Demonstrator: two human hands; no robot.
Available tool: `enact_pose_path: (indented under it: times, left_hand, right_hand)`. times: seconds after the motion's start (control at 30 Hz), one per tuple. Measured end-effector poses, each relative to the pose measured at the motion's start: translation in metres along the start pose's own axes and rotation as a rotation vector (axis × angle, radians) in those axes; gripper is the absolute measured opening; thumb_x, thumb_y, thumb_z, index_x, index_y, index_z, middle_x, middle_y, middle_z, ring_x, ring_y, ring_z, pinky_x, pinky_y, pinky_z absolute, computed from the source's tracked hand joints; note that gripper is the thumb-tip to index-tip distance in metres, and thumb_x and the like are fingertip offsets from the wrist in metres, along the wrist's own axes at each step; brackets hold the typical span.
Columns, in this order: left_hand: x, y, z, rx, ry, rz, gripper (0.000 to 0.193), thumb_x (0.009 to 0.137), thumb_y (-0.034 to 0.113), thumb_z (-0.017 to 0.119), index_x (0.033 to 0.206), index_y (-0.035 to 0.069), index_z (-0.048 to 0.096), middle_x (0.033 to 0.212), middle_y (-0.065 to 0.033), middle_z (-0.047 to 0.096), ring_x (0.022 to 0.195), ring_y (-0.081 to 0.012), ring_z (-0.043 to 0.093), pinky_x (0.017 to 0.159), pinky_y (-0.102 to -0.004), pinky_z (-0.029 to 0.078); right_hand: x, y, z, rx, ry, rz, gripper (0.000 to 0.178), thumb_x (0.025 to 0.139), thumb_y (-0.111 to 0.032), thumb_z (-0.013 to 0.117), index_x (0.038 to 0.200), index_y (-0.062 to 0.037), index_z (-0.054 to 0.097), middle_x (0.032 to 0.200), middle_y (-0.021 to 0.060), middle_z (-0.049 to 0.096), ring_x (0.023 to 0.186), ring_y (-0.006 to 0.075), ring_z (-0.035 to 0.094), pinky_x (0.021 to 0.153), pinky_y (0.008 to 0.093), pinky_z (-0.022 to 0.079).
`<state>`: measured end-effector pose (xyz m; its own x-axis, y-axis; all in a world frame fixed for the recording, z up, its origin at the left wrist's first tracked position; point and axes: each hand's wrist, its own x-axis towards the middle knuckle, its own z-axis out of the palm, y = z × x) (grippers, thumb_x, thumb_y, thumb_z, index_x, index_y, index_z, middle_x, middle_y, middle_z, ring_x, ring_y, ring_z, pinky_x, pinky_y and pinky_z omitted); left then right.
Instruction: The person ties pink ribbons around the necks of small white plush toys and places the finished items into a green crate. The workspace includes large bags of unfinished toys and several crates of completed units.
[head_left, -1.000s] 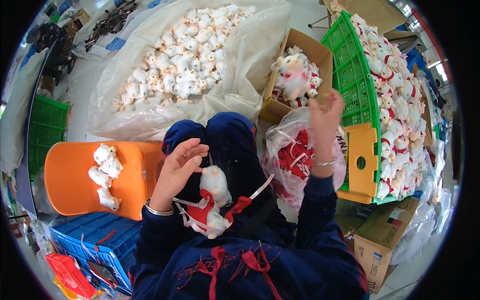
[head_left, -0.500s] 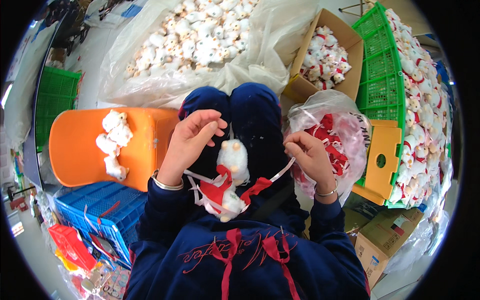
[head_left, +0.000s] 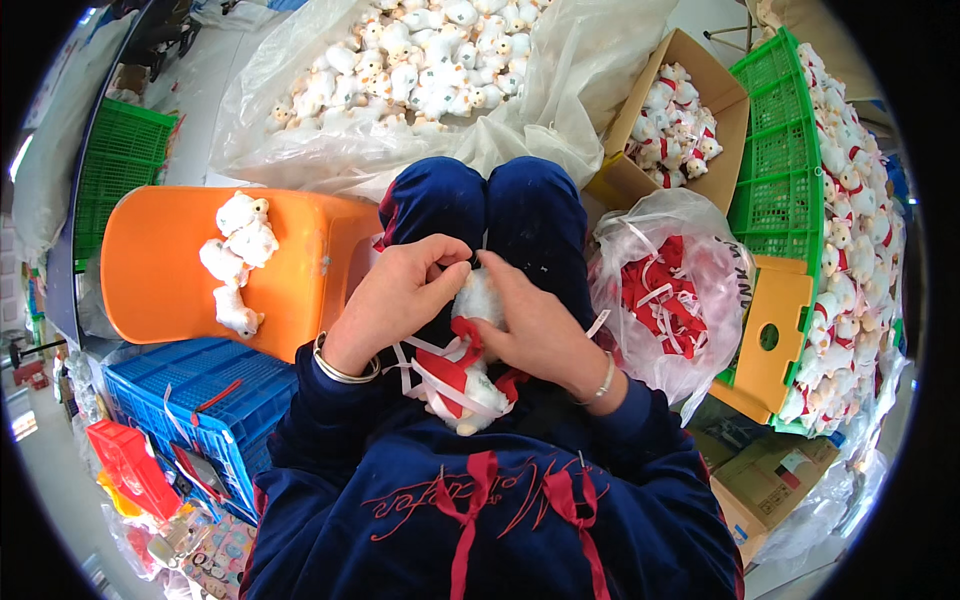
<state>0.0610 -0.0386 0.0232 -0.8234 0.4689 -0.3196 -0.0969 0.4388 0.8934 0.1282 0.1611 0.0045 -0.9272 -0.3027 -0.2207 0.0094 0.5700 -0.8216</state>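
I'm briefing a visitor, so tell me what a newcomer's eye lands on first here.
Probably the big heap of white toys in translucent plastic at the top centre. Next, the bright orange chair at left, with four small toys lying on it. Then the centre, where the left hand and right hand are close together over white plush, beside red cloth.

right hand (head_left: 540,338): from beside carton (head_left: 729,125) to over white plush toy (head_left: 479,297) | now close to left hand (head_left: 402,297)
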Motion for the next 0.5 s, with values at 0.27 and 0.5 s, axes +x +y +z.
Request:
enact_pose_path:
  times: [0.27,0.5]
  left_hand:
    - [0.000,-0.024,-0.004,-0.212,0.092,0.058,0.020,0.101,0.007,0.063,0.118,-0.002,0.065,0.100,-0.0045,0.072,0.081,-0.0078,0.065,0.074,-0.0228,0.055]
    - [0.007,-0.031,0.002,-0.397,0.116,0.081,0.016,0.101,0.005,0.061,0.114,-0.002,0.066,0.096,-0.0049,0.072,0.076,-0.0081,0.065,0.071,-0.0230,0.055]
  right_hand:
    - [0.018,-0.003,-0.032,-0.048,0.100,-0.022,0.055,0.083,-0.016,0.068,0.133,-0.0016,0.049,0.111,0.0221,0.062,0.091,0.0416,0.067,0.080,0.0468,0.056]
    - [0.038,-0.008,-0.016,-0.257,-0.351,0.028,0.063,0.082,-0.043,0.077,0.116,0.0037,0.053,0.101,0.0295,0.067,0.096,0.0467,0.068,0.082,0.0498,0.056]
